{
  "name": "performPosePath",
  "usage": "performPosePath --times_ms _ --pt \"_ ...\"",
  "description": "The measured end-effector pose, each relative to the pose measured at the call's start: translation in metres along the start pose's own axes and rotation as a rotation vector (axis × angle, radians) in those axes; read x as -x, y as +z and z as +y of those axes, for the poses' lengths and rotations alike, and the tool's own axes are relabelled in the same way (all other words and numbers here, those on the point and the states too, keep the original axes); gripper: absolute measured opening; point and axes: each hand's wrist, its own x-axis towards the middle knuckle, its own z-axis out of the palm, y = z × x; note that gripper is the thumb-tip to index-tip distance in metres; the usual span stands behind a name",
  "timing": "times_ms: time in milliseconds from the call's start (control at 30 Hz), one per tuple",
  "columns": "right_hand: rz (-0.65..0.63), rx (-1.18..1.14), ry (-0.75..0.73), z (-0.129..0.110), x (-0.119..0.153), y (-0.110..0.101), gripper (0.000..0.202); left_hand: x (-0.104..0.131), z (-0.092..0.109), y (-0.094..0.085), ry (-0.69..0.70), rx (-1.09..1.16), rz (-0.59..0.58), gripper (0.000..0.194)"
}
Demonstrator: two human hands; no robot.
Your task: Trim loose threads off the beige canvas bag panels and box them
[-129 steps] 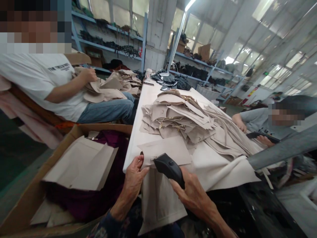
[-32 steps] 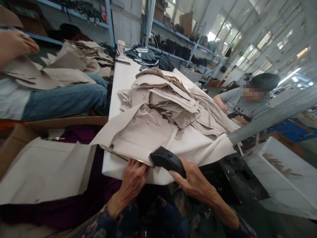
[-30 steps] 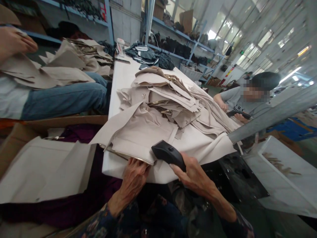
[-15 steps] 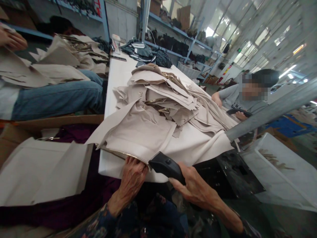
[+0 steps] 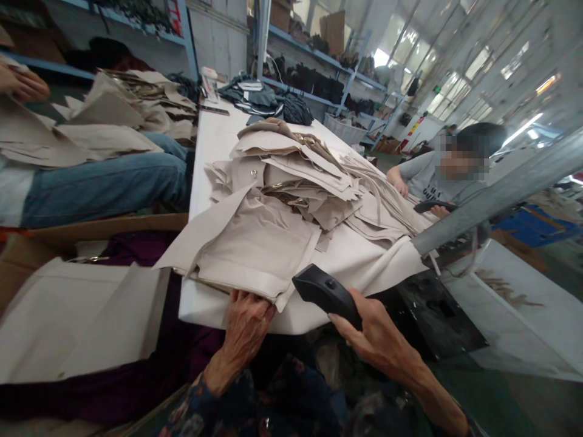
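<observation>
A beige fabric piece (image 5: 255, 243) lies at the near end of the white table (image 5: 200, 306), its front edge towards me. My left hand (image 5: 248, 318) grips that edge with curled fingers, its fingertips partly hidden under the cloth. In my right hand (image 5: 371, 328) is a black handheld tool (image 5: 325, 291), its front end just right of the fabric's near corner and apart from it. Behind the piece rises a heap of beige pieces (image 5: 291, 158) with some metal zips and a ring.
At left, a seated person's jeans (image 5: 109, 182) and more beige pieces. An open carton (image 5: 136, 223) holds purple cloth and a beige piece. Another person (image 5: 426, 176) works at right, behind a slanted metal pole (image 5: 492, 194). A white bin (image 5: 523, 321) stands at right.
My right hand and the black tool have moved right, away from the fabric's corner. The brass zip that showed along the front edge is no longer visible there. My left hand stays at the edge.
</observation>
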Motion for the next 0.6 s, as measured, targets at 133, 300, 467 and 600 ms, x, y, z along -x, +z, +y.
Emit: performPosePath --times_ms 133,300,467,600 --pt "-0.069 0.034 -0.061 -0.004 0.002 0.014 0.020 0.002 0.000 0.003 -0.019 -0.011 0.004 0.021" --pt "-0.001 0.026 -0.079 -0.012 -0.032 0.034 0.021 0.004 0.001 0.002 0.030 -0.033 0.003 0.018" --pt "0.104 -0.015 -0.037 0.002 -0.045 0.021 0.018 0.014 -0.007 -0.005 0.107 0.066 -0.013 0.019" --pt "0.197 0.026 0.026 0.032 -0.054 0.006 0.018 0.029 -0.022 -0.002 0.256 0.055 0.111 0.027"
